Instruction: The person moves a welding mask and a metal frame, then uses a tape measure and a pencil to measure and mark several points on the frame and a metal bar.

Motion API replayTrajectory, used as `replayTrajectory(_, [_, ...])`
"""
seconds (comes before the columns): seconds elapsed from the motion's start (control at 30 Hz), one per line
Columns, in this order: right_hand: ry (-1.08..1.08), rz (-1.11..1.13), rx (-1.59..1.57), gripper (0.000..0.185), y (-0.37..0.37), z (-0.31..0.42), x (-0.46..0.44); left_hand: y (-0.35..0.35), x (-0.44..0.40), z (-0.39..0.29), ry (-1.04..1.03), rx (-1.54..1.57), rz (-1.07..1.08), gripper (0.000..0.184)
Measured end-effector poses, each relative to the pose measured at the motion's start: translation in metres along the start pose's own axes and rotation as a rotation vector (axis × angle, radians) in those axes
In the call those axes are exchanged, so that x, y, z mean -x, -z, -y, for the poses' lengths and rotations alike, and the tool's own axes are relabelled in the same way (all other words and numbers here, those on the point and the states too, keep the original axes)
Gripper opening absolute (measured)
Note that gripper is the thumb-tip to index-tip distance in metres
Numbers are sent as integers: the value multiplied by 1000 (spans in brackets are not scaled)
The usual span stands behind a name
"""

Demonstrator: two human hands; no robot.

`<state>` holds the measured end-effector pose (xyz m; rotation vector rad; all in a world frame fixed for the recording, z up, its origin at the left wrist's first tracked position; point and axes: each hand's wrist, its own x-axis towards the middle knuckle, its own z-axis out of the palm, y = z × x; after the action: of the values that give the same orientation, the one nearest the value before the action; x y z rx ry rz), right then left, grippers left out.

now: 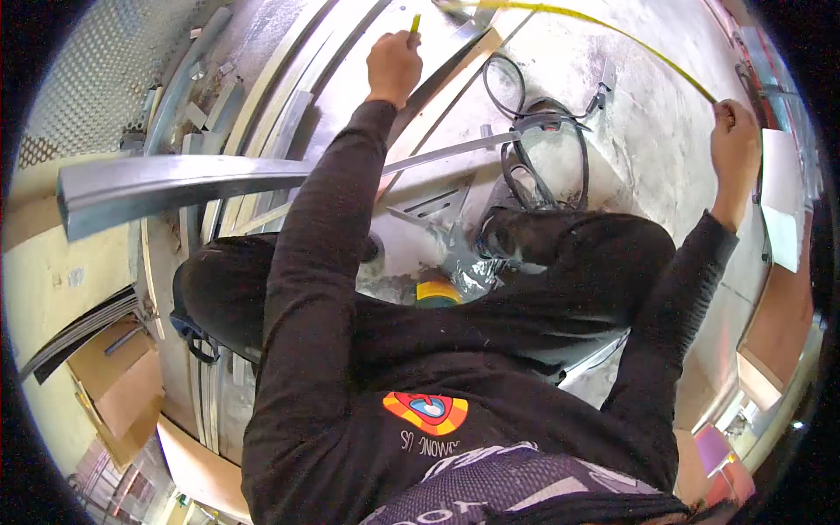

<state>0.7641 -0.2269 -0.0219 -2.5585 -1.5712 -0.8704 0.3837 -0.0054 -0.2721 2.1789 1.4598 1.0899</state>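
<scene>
My left hand [394, 68] is raised at the top, its fingers closed on a short yellow stick-like piece [415, 24] that pokes up from the fist. On the right, my right hand [735, 153] grips one end of a yellow tape measure [630, 39]. The tape runs up and left in a bowed line to the top edge. Whether the yellow piece belongs to the tape, I cannot tell. Behind my left forearm passes a long square metal tube [175, 185], its near end jutting out to the left.
A black cable [584, 166] loops on the pale floor beyond my bent legs, near a triangular metal piece [435, 206]. Long metal profiles [267, 96] lie at the left. A yellow-and-green round object [436, 294] sits by my legs. Cardboard [118, 376] stands lower left.
</scene>
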Motion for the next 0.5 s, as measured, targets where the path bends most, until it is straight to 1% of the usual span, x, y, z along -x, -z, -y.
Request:
replayTrajectory(0.03, [-21, 54, -89, 23, -2, 14, 9, -9, -17, -6, 4, -6, 49, 23])
replayTrajectory(0.07, [-41, 107, -178, 22, -4, 25, 16, -17, -32, -12, -62, 22, 47, 23])
replayTrajectory(0.1, [-54, 209, -281, 24, -8, 33, 21, -23, -44, -18, -143, 107, 34, 20])
replayTrajectory(0.13, [-44, 292, -308, 24, -14, 37, 25, -30, -56, -23, -224, 191, 20, 18])
replayTrajectory(0.17, [-82, 394, -405, 24, -23, 39, 27, -36, -70, -28, -222, 195, 26, 18])
replayTrajectory(0.2, [-121, 498, -500, 24, -31, 40, 28, -46, -84, -30, -238, 290, 36, 19])
replayTrajectory(0.23, [-124, 506, -490, 24, -33, 43, 30, -51, -92, -31, -252, 387, 44, 22])
replayTrajectory(0.27, [-154, 540, -529, 25, -38, 45, 29, -59, -100, -30, -245, 391, 47, 22])
replayTrajectory(0.33, [-179, 576, -554, 25, -45, 47, 20, -82, -113, -24, -241, 403, 126, 13])
replayTrajectory(0.37, [-221, 628, -565, 25, -48, 48, 16, -93, -118, -21, -287, 472, 69, 15])
replayTrajectory(0.4, [-265, 679, -576, 25, -50, 49, 11, -104, -124, -17, -279, 478, 67, 15])
replayTrajectory(0.47, [-264, 693, -546, 25, -50, 55, 3, -124, -133, -9, -246, 409, 169, 14])
replayTrajectory(0.5, [-265, 702, -526, 24, -51, 58, -1, -133, -138, -5, -237, 416, 171, 14])
